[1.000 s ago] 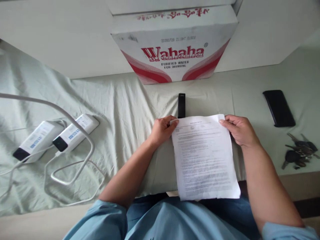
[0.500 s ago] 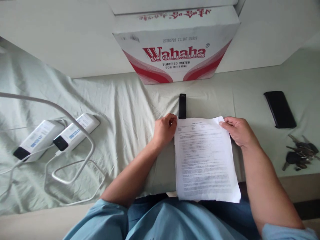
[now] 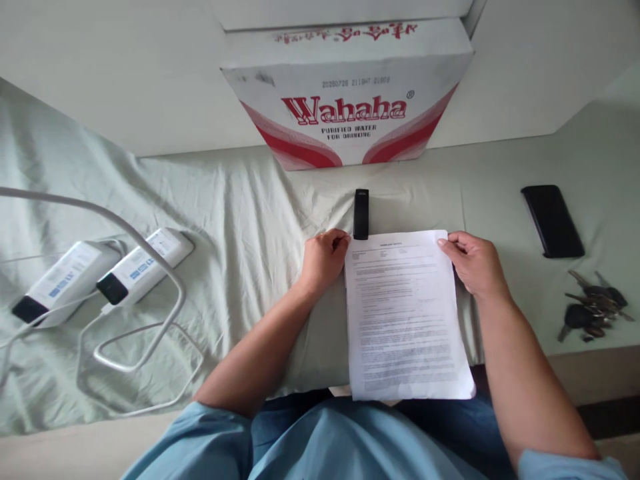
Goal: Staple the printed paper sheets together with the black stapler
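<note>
A printed paper (image 3: pixel 405 320), seemingly more than one sheet, lies upright in front of me, its lower edge reaching past the bed's edge over my lap. My left hand (image 3: pixel 325 259) is closed, with curled fingers at the paper's top left corner. At the opposite top corner, my right hand (image 3: pixel 473 260) pinches the paper between thumb and fingers. Just beyond the top left corner sits a slim black stapler (image 3: pixel 361 213), close to my left fingertips; neither hand grips it.
A Wahaha water carton (image 3: pixel 350 100) stands behind the paper against white panels. On the right lie a black phone (image 3: pixel 553 221) and a bunch of keys (image 3: pixel 595 307). To the left, two white box-shaped devices (image 3: pixel 147 263) rest among white cables (image 3: pixel 177 287) on the wrinkled green sheet (image 3: pixel 240 220).
The whole view has shifted slightly. The paper's lower right corner has drawn in a little and curls more. Both hands stay at the top corners.
</note>
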`<state>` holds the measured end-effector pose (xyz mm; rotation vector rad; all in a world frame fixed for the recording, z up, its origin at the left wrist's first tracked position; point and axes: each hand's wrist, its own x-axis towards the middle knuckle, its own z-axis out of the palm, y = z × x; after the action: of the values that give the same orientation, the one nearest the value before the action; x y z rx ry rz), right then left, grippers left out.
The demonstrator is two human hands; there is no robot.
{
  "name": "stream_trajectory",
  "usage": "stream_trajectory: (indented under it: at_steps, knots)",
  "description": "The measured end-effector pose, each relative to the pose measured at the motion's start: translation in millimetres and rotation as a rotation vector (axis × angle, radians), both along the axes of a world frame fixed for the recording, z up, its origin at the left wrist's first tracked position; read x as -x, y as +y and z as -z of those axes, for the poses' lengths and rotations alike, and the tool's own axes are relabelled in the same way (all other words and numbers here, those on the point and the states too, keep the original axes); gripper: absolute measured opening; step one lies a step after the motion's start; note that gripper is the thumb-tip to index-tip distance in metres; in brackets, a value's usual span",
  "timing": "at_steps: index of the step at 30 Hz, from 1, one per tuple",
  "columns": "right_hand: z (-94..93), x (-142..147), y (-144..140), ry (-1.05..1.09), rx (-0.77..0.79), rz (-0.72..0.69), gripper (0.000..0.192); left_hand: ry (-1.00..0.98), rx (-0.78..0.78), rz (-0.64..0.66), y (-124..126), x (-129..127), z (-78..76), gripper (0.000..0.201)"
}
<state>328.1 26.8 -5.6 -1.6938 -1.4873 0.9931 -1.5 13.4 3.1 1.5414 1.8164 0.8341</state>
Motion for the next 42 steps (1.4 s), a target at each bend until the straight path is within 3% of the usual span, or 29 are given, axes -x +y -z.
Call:
stream_trajectory:
  at_steps: [12,19,28,33,36,39,42]
  knots:
    - [-2.8,-0.6,4.1,-0.052,-0.019,0.044,0.037,-0.060,-0.016,-0.032,1.0,-4.5,11.4,0.028]
    - [4.3,-9.7,5.1,-0.007,-0.006,0.057,0.029,-0.017,-0.363,0.132,-3.4,-0.1,15.3,0.054]
    - [0.6,-9.9,6.3,0.023,-0.010,0.056,0.029,0.148,-0.208,0.161,-6.3,-3.9,14.5,0.055]
    - [-29.8,-11.3,-0.6,0.176,0.207,-0.170,0.041,-0.119,-0.310,0.176,3.7,1.3,21.6,0.050]
    - [-46.2,-11.8,-8.7,0.242,0.291,-0.249,0.042,-0.289,-0.296,0.066,8.9,6.0,23.5,0.044]
    - [-47.2,-3.6,-10.3,0.375,0.216,-0.127,0.045,-0.491,-0.197,0.018,9.0,7.6,20.2,0.034]
    - [-34.1,9.8,-1.8,0.349,0.047,0.028,0.045,-0.637,-0.062,0.034,5.3,8.5,15.4,0.060]
